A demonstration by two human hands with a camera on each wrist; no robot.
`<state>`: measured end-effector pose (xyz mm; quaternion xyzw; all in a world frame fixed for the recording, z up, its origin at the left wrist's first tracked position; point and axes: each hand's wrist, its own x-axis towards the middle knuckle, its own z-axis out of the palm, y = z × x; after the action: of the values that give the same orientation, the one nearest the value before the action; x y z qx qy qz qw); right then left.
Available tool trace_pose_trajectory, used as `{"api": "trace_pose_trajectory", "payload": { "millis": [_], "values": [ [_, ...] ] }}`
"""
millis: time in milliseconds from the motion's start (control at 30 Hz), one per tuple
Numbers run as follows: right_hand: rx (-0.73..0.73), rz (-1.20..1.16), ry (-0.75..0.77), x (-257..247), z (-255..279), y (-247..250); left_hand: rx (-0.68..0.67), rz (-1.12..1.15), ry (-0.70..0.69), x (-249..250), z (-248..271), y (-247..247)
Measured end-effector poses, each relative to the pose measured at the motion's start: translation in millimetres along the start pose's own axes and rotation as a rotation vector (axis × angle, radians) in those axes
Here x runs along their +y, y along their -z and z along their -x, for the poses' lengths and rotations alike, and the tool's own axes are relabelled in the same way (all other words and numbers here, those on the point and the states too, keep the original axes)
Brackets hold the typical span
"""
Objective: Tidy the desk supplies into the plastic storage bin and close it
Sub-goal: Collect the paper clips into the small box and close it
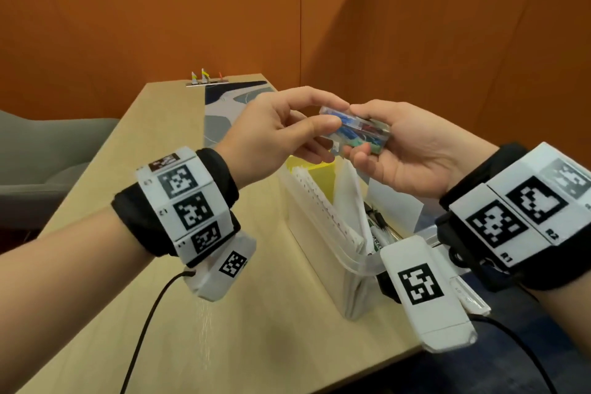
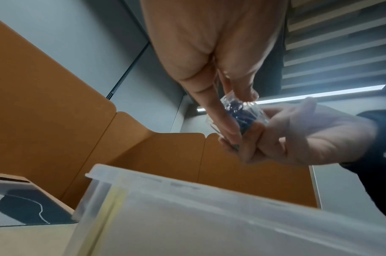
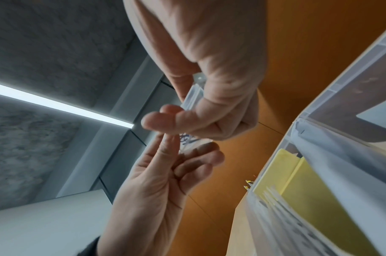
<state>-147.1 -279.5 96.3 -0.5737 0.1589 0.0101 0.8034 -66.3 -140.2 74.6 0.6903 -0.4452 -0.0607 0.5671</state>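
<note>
A small clear box of coloured paper clips is held in the air between both hands, above the plastic storage bin. My left hand pinches its left end between thumb and fingers. My right hand grips its right end, thumb on top and fingers underneath. In the left wrist view, the left hand's fingers lie on the clip box. In the right wrist view, the right hand curls round the clip box. The bin stands open and holds a spiral notebook, a yellow pad, white papers and markers.
The bin sits near the right edge of the wooden desk. A blue-grey desk mat and a small metal stand with coloured pins lie at the far end. A grey chair stands left. Orange partitions enclose the desk.
</note>
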Motion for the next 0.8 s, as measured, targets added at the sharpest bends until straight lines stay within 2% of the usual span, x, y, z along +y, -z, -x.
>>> {"api": "trace_pose_trajectory", "payload": {
  "millis": [100, 167, 233, 300, 400, 533, 700, 800],
  "values": [
    [-0.032, -0.032, 0.031, 0.2, 2.5, 2.7, 0.037, 0.086, 0.003, -2.3, 1.0, -5.6],
    [-0.045, -0.021, 0.050, 3.5, 3.4, 2.6, 0.046, 0.151, 0.067, -3.3, 1.2, -7.0],
    [-0.049, 0.000, 0.060, 7.0, 4.4, 2.0, -0.001, 0.253, 0.176, -3.2, 1.0, -3.0],
    [-0.021, 0.035, 0.061, 7.3, 4.6, 2.6, -0.110, 0.310, 0.228, -0.8, 1.2, 5.3],
    [0.001, 0.096, 0.027, 4.0, 4.5, 4.7, -0.201, 0.184, 0.219, 4.1, 1.8, 15.6],
    [-0.017, 0.203, -0.028, 4.4, 3.6, 7.5, -0.202, -0.002, 0.176, 5.4, 2.7, 20.2],
    [-0.067, 0.255, -0.059, 6.1, 3.5, 7.8, -0.189, 0.021, 0.170, -3.0, 5.4, 22.0],
    [-0.074, 0.219, -0.083, 5.3, 3.7, 5.8, -0.125, 0.071, 0.128, -3.8, 6.0, 16.1]
  ]
}}
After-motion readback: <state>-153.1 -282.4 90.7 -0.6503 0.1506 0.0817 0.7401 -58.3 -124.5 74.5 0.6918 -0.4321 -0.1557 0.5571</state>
